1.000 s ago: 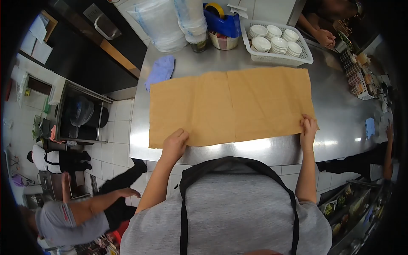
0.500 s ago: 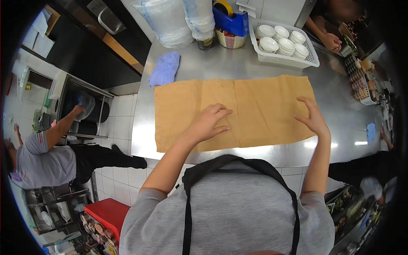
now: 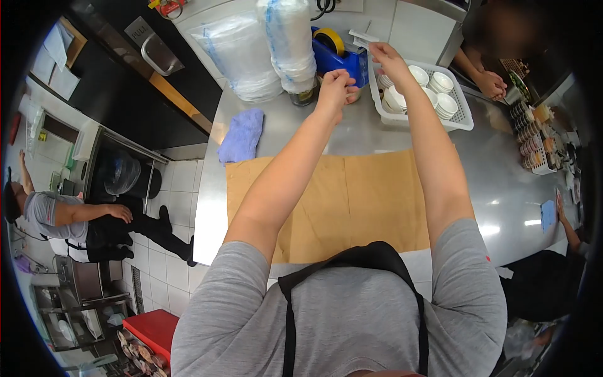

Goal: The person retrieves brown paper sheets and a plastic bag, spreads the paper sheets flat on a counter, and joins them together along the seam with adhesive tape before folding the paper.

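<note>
My left hand (image 3: 337,93) is stretched forward in front of the blue tape dispenser (image 3: 339,61), its fingers loosely curled and apart. Nothing shows between them. A roll of yellow tape (image 3: 329,41) sits in the dispenser. Beside its right end, over the left edge of a white basket (image 3: 461,113), is my right hand (image 3: 388,61), fingers bent towards the dispenser and apart. I cannot make out whether either hand touches the dispenser. Beneath my forearms a brown sheet (image 3: 370,201), probably paper, lies spread on the metal table (image 3: 496,169).
White bowls (image 3: 443,103) stand stacked in the basket. Plastic-wrapped stacks (image 3: 242,60) are at the back left, above a folded purple cloth (image 3: 242,135). A co-worker (image 3: 69,217) stands at the left; another person's hands (image 3: 491,85) rest at the back right.
Both my hands have left the brown sheet and reached forward to the tape dispenser and the basket. The sheet now lies nearer my body. The co-worker's arm at left has come down.
</note>
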Demonstrator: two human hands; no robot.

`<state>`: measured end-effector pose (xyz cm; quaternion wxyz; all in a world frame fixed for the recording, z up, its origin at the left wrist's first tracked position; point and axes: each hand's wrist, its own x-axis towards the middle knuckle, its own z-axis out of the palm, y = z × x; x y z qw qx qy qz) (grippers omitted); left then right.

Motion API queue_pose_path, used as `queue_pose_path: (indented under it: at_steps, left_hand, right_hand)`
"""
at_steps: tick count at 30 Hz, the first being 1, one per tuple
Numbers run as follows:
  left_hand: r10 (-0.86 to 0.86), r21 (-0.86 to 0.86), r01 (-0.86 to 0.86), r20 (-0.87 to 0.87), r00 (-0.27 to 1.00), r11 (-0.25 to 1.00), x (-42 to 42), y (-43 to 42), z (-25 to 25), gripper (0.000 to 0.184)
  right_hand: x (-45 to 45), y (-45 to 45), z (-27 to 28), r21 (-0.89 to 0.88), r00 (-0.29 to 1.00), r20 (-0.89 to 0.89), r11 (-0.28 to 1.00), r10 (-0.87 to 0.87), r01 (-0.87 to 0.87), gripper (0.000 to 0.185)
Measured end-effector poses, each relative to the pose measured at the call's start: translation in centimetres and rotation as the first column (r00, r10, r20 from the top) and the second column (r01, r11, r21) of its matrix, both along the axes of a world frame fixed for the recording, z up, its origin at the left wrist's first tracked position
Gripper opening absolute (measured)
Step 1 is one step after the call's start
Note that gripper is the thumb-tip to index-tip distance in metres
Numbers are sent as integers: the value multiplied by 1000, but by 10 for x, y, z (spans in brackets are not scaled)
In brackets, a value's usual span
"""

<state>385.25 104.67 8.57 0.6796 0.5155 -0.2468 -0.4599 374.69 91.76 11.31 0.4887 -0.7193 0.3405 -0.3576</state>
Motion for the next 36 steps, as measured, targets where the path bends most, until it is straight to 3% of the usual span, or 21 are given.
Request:
queue_pose_path:
  at_steps: [3, 5, 9, 11, 12, 14, 17, 20, 24, 26, 30, 32, 36]
  left_hand:
    - [-59, 3, 59, -97, 994, 998, -4, -23, 5, 30]
    - [-66, -2, 66, -98, 993, 998, -6, -36, 3, 30]
    - [-77, 3, 78, -135, 988, 997, -9, -53, 5, 31]
    - [-69, 8, 72, -166, 984, 997, -11, -53, 5, 32]
    - [-60, 11, 62, -154, 986, 998, -11, -52, 6, 31]
    - [-49, 12, 52, -144, 988, 999, -13, -53, 7, 31]
    - [-2, 8, 4, -182, 983, 1000, -17, -54, 8, 31]
    - [69, 12, -67, -185, 980, 998, -25, -56, 12, 33]
    - [206, 42, -202, -216, 954, 979, -32, -73, 10, 36]
    - [250, 42, -247, -210, 945, 968, -38, -77, 15, 38]
    - [376, 80, -368, -258, 890, 926, -45, -78, 27, 34]
    - [418, 73, -415, -289, 861, 907, -44, -82, 28, 33]
    - [534, 111, -523, -236, 812, 845, -43, -97, 23, 36]
  right_hand:
    - [29, -31, 7, 124, 994, -108, 992, 29, -15, 50]
    - [42, -45, 7, 115, 921, -349, 983, 175, -143, 50]
    - [43, -49, 4, 154, 913, -346, 973, 215, -171, 48]
    - [41, -62, 1, 111, 935, -178, 951, 306, -290, 45]
    - [36, -64, -5, 118, 936, -178, 951, 305, -287, 45]
    - [14, -40, 8, -41, 992, 109, 997, 70, -65, 42]
    - [-31, -8, 17, 40, 995, 85, 998, 53, -57, 35]
    - [-72, 3, 0, 39, 984, 176, 999, 28, -35, 32]
    - [-97, 12, -9, 7, 989, 150, 1000, 18, -19, 25]
    - [-96, 12, -10, 111, 980, 199, 994, -17, -5, 19]
    - [-91, 16, 2, 95, 965, 263, 995, -13, -12, 19]
    - [-97, 24, 15, 161, 913, 391, 985, -119, 59, 20]
    - [-118, 21, 11, 83, 949, 301, 994, -89, 67, 24]
